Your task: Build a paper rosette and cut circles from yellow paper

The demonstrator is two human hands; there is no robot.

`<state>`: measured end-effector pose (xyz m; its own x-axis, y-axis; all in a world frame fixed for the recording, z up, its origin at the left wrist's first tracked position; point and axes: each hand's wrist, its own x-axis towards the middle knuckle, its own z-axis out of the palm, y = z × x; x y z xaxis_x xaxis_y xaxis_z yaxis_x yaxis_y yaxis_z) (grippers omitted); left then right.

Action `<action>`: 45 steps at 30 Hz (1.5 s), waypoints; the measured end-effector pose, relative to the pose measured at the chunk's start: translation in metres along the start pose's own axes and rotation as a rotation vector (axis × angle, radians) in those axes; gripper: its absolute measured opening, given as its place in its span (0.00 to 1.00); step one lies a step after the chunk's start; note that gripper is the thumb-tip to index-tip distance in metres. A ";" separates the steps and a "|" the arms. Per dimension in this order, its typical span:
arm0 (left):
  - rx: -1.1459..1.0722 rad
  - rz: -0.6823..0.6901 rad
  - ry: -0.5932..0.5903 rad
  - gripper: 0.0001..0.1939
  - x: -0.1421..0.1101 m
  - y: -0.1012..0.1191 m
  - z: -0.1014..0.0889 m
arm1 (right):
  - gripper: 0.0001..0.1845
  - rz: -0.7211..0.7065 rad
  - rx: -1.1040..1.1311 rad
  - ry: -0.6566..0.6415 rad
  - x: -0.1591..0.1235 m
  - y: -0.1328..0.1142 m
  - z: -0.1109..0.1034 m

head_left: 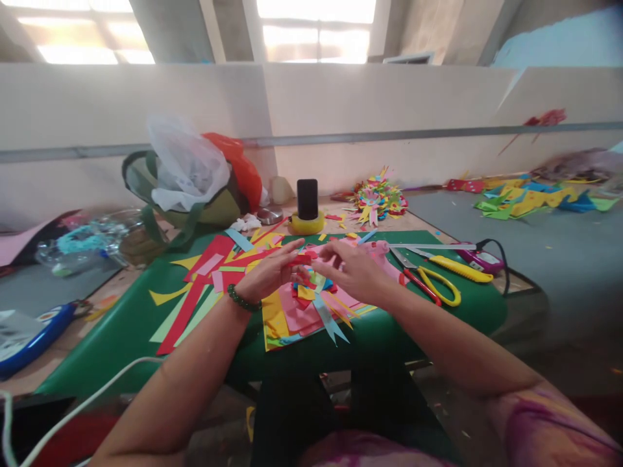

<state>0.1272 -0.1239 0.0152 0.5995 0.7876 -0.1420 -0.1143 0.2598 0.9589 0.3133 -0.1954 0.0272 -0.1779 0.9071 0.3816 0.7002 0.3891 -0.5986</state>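
Strips of red, pink and pale green paper (192, 305) at nine o'clock from the centre of the green worktop (111, 337). At the centre, in the left hand (272, 267), grip closed on a small red paper piece (302, 259). Just below, at six, layered paper pieces (305, 293). At twelve, upright phone (307, 199). Right hand (351, 271) with curled fingers beside the red piece, whether pinching or not, impossible to tell. At three, scissors (440, 286).

The site is a craft workshop. On the green sheet-covered worktable (117, 337) lie cut coloured paper strips (187, 311); at its right side, red-and-yellow-handled metal scissors (440, 285).
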 end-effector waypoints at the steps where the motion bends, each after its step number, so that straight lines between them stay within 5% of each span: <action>1: 0.009 0.003 -0.014 0.28 -0.001 -0.001 0.000 | 0.11 -0.001 -0.002 0.016 0.013 0.001 0.007; 8: 0.121 0.025 -0.055 0.33 -0.002 0.000 -0.013 | 0.06 0.076 0.416 -0.063 0.053 0.026 0.034; 15: 0.499 0.057 0.261 0.33 -0.006 0.014 -0.027 | 0.11 0.196 0.631 -0.109 0.048 0.042 0.040; 18: 0.685 0.071 0.225 0.26 -0.006 0.015 -0.026 | 0.12 0.217 0.623 -0.140 0.047 0.041 0.042; 31: 0.683 0.002 0.019 0.15 0.005 -0.002 -0.019 | 0.13 0.223 0.140 -0.319 0.044 0.044 0.045; 45: 0.739 -0.063 0.152 0.21 0.014 -0.014 -0.001 | 0.15 0.231 -0.340 -0.411 0.040 0.027 0.039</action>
<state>0.1368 -0.1158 -0.0001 0.4655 0.8659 -0.1828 0.5093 -0.0932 0.8555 0.2983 -0.1423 -0.0017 -0.2006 0.9766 -0.0776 0.9234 0.1620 -0.3479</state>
